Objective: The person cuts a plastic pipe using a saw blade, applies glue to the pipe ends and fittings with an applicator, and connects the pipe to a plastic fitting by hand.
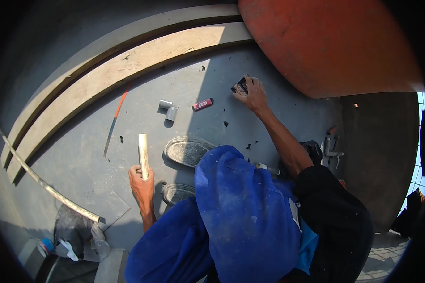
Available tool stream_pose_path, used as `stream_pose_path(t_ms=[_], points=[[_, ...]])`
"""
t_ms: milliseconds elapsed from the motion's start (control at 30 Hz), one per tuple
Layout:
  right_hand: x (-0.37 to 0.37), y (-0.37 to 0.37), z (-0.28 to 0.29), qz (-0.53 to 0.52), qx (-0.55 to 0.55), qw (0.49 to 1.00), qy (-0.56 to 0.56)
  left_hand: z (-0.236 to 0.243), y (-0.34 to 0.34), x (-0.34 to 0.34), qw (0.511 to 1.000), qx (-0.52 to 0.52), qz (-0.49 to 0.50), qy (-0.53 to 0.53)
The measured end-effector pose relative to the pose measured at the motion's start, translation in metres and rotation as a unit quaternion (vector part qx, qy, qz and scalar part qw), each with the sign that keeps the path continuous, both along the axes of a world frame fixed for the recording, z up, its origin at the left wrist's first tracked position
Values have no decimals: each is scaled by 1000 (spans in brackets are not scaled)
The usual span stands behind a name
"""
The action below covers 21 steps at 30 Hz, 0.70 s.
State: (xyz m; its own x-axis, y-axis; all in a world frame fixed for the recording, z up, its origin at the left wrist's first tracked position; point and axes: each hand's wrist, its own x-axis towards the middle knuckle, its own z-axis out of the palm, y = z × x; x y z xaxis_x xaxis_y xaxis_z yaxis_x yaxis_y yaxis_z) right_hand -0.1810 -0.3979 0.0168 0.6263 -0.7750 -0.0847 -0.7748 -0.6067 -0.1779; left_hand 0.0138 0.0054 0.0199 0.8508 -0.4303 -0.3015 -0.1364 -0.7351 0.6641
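My left hand (141,187) grips a short cream-coloured pipe (143,151) upright in the picture, low at centre-left. My right hand (252,98) is stretched forward with fingers round a small dark, flat packet (239,86) at the floor, though whether it is lifted I cannot tell. Left of that hand lies a pink lighter or similar small item (203,104), and farther left a grey pipe elbow fitting (168,111). A long cream pipe (52,184) lies at the left. An orange and grey thin rod (120,107) is near the beams.
Two long beams (127,56) span the upper left, beside a large red curved object (326,42). My knees and shoes (188,150) are below centre. Dark bags (71,226) with a blue-capped container (45,246) sit lower left; more pipe fittings (331,150) lie at the right.
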Motion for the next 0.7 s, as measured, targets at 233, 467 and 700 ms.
stream_pose_path(t_ms=[233, 467, 700], points=[[-6, 44, -23, 167, -88, 982, -27, 16, 3, -5, 996, -31, -6, 80], [34, 69, -52, 280, -134, 950, -43, 42, -5, -13, 955, -106, -46, 272], [-71, 36, -13, -116, -113, 979, -123, 62, -10, -28, 941, -116, -157, 277]])
